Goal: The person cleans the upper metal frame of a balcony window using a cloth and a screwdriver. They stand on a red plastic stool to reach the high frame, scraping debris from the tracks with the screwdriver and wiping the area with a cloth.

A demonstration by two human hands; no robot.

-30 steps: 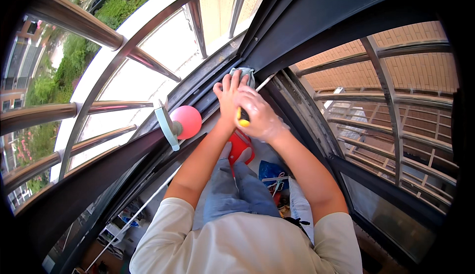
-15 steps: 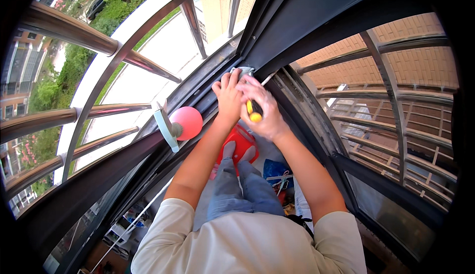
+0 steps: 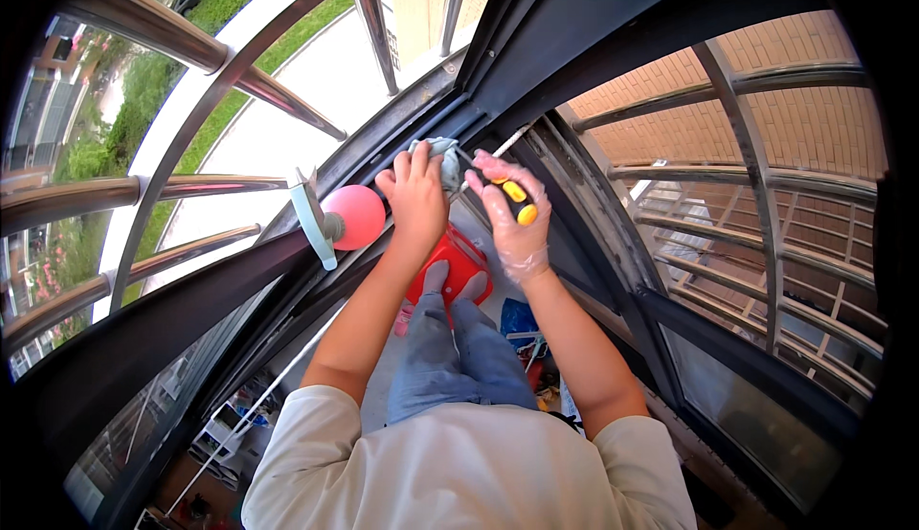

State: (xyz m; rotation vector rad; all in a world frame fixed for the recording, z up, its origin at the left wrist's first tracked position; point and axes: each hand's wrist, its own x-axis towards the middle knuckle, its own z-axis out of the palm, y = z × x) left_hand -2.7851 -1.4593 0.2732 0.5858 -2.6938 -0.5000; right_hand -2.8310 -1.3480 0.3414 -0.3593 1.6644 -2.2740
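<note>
My right hand (image 3: 522,219), in a thin clear plastic glove, is closed round the black-and-yellow handle of a screwdriver (image 3: 514,193). Its thin shaft points up and left towards a crumpled grey-blue cloth (image 3: 442,154). My left hand (image 3: 418,195) has its fingers bent over the cloth's left side, against the dark window frame (image 3: 383,161) near its corner. To the left of that hand, a tool with a pale blue bar (image 3: 312,224) and a pink round part (image 3: 356,217) rests on the frame.
Below me, my feet stand on a red stool (image 3: 469,257). Shiny metal bars (image 3: 191,185) curve outside the opening on the left, and more bars (image 3: 756,166) stand on the right before a brick wall. A blue bag (image 3: 518,317) lies on the floor.
My hands have drawn apart: the left has shifted left and down, the right to the right. More of the cloth and the screwdriver shaft now shows.
</note>
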